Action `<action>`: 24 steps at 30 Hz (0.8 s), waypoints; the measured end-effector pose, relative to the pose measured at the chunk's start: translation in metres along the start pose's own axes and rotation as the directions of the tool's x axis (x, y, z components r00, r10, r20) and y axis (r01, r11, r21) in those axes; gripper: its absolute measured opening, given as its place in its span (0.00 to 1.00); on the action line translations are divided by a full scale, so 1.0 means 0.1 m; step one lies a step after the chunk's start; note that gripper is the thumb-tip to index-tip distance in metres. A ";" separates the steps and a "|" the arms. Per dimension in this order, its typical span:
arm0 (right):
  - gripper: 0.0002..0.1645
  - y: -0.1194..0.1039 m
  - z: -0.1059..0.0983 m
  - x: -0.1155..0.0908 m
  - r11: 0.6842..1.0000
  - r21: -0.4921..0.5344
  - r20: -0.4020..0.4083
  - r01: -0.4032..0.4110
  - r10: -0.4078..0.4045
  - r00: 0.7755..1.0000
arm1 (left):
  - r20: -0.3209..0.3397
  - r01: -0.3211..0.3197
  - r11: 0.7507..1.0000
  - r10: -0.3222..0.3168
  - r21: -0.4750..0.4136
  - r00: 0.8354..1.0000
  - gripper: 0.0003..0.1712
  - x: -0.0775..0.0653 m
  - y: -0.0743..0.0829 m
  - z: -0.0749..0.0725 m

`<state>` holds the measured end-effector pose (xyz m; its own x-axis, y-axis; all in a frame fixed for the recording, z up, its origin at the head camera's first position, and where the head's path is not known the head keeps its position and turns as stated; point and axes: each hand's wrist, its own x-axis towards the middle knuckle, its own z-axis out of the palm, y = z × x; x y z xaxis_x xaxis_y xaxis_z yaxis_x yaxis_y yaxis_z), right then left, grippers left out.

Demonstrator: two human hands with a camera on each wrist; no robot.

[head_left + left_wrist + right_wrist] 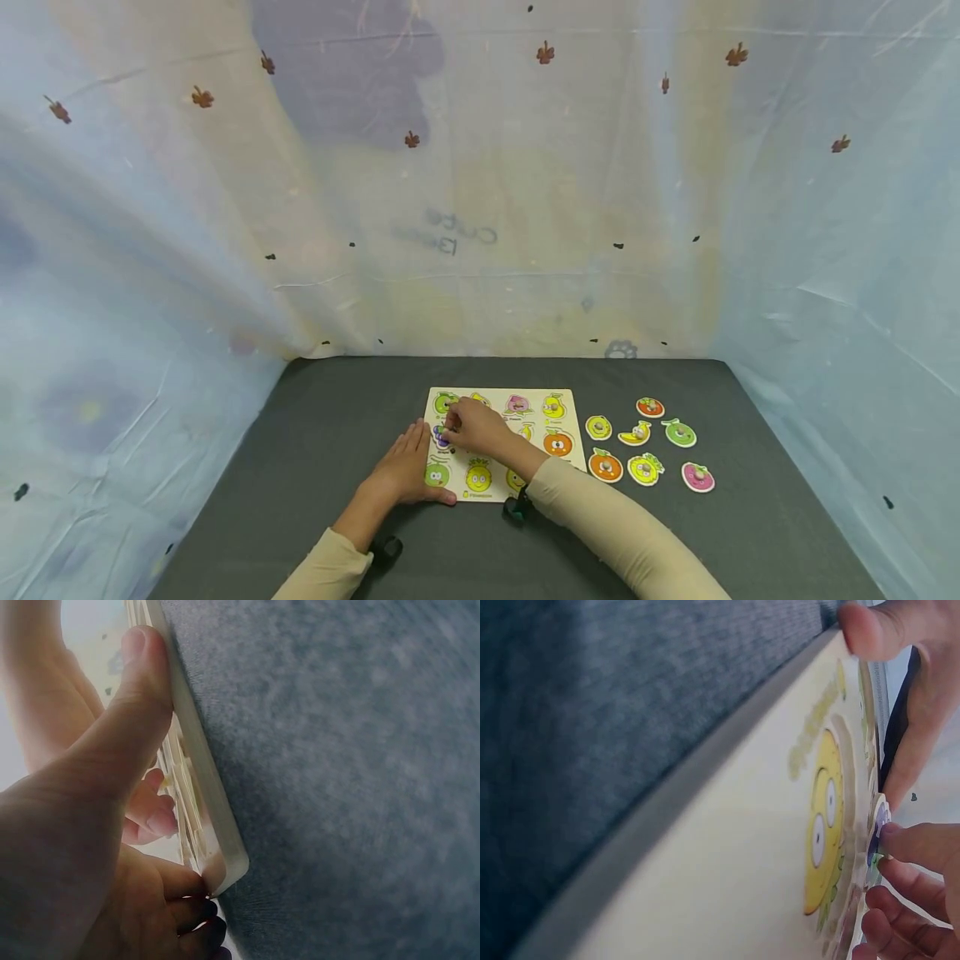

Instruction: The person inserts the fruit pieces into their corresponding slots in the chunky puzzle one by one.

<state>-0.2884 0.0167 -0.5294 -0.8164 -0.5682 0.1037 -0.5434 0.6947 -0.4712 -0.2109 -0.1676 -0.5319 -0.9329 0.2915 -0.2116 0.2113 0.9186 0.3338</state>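
A pale wooden fruit puzzle board (495,492) lies on the dark table. My left hand (405,468) braces its near left corner, fingers extended along the left side and the thumb on the front edge; the left wrist view shows the thumb (142,675) against that edge. Reaching across the board, my right hand (476,427) is over its left column. Its thumb and index finger pinch a purple grape puzzle piece (878,825), tilted at its slot in the right wrist view. The piece (441,437) is partly hidden by the fingers in the head view.
Loose knobbed fruit pieces lie right of the board: an orange (605,466), a banana (635,433), a pineapple (646,469), a green one (679,433), a pink one (698,477), a red one (650,407) and a yellow round one (598,427). A printed curtain (525,208) hangs behind the table.
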 end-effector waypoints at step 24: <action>0.11 0.05 0.05 0.02 0.998 -0.055 0.007 -0.011 0.011 1.000 | 0.007 0.027 0.999 -0.027 0.022 1.000 0.81 0.06 -0.03 0.05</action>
<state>-0.2913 0.0169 -0.5354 -0.8210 -0.5634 0.0920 -0.5444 0.7242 -0.4233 -0.2155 -0.1678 -0.5386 -0.9361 0.2683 -0.2273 0.1924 0.9318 0.3078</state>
